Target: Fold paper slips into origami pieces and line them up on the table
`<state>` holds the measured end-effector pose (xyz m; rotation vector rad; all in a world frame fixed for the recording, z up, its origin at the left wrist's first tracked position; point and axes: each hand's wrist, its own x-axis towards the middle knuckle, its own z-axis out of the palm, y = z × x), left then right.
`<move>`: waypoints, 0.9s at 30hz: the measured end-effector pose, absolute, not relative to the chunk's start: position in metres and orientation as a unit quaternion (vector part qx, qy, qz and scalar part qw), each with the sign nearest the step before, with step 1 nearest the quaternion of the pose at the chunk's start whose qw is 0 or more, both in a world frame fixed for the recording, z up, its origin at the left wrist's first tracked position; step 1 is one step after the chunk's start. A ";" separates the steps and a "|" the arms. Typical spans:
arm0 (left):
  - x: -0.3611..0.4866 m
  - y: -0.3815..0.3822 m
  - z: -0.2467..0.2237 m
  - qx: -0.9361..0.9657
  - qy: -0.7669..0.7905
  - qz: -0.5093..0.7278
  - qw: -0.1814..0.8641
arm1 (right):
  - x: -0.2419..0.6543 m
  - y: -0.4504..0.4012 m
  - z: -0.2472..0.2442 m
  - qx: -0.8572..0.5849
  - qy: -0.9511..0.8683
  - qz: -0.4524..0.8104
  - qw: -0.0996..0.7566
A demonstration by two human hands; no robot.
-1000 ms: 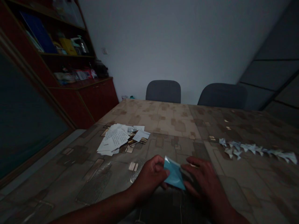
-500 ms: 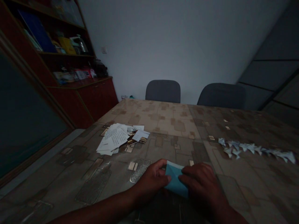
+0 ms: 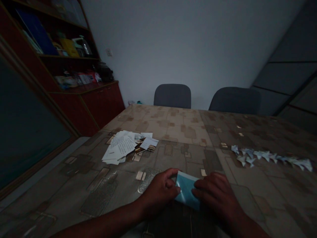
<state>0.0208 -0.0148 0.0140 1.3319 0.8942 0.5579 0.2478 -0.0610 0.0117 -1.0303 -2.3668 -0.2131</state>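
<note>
A small folded piece of blue paper [image 3: 187, 190] with a pale strip along its top edge is held between both hands, near the front of the table. My left hand [image 3: 162, 188] grips its left side, thumb on the face and index finger at the upper corner. On the right side, my right hand [image 3: 214, 193] pinches the paper with thumb and fingers. The paper is tilted and a glare shows on its face. Its underside is hidden.
Printed paper sheets and cards [image 3: 122, 147] lie piled at the left on the patterned tablecloth [image 3: 173, 124]. Several small folded paper pieces [image 3: 269, 156] form a row at the right. Two grey chairs [image 3: 172, 96] stand beyond the far edge; a red cabinet [image 3: 104, 102] is at the left.
The paper's face has tilted slightly and now catches a glare. My right thumb and fingers have shifted a little to the right on it.
</note>
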 end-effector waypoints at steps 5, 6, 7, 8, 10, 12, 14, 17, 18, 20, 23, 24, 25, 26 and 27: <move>0.013 -0.011 0.018 0.809 0.386 0.215 0.389 | 0.250 -0.054 0.007 -0.386 -0.880 -0.016 0.277; 0.012 -0.010 0.018 0.845 0.356 0.209 0.341 | 0.250 -0.053 0.007 -0.387 -0.881 -0.006 0.271; 0.011 -0.010 0.017 0.873 0.326 0.203 0.302 | 0.249 -0.052 0.006 -0.387 -0.884 0.003 0.263; 0.012 -0.011 0.016 0.894 0.298 0.199 0.269 | 0.249 -0.052 0.006 -0.386 -0.887 0.011 0.255; 0.014 -0.013 0.013 0.921 0.265 0.188 0.214 | 0.249 -0.053 0.006 -0.383 -0.891 0.029 0.241; 0.018 -0.017 0.012 0.934 0.262 0.170 0.174 | 0.249 -0.054 0.006 -0.386 -0.891 0.044 0.236; 0.021 -0.020 0.013 0.943 0.257 0.152 0.147 | 0.249 -0.055 0.006 -0.394 -0.888 0.063 0.229; 0.025 -0.022 0.014 0.951 0.238 0.148 0.129 | 0.250 -0.057 0.006 -0.401 -0.884 0.085 0.223; 0.025 -0.023 0.014 0.953 0.231 0.151 0.127 | 0.251 -0.057 0.006 -0.403 -0.882 0.092 0.225; 0.026 -0.023 0.014 0.953 0.224 0.159 0.124 | 0.251 -0.058 0.007 -0.409 -0.876 0.106 0.231; 0.029 -0.024 0.013 0.951 0.235 0.167 0.111 | 0.250 -0.059 0.008 -0.415 -0.871 0.121 0.233; 0.029 -0.025 0.012 0.951 0.241 0.167 0.102 | 0.251 -0.060 0.008 -0.414 -0.872 0.123 0.231; 0.030 -0.025 0.011 0.951 0.245 0.165 0.092 | 0.251 -0.060 0.008 -0.411 -0.873 0.123 0.231; 0.031 -0.026 0.010 0.952 0.245 0.164 0.080 | 0.251 -0.059 0.008 -0.409 -0.875 0.121 0.231; 0.031 -0.026 0.009 0.954 0.243 0.163 0.070 | 0.251 -0.059 0.007 -0.406 -0.876 0.117 0.230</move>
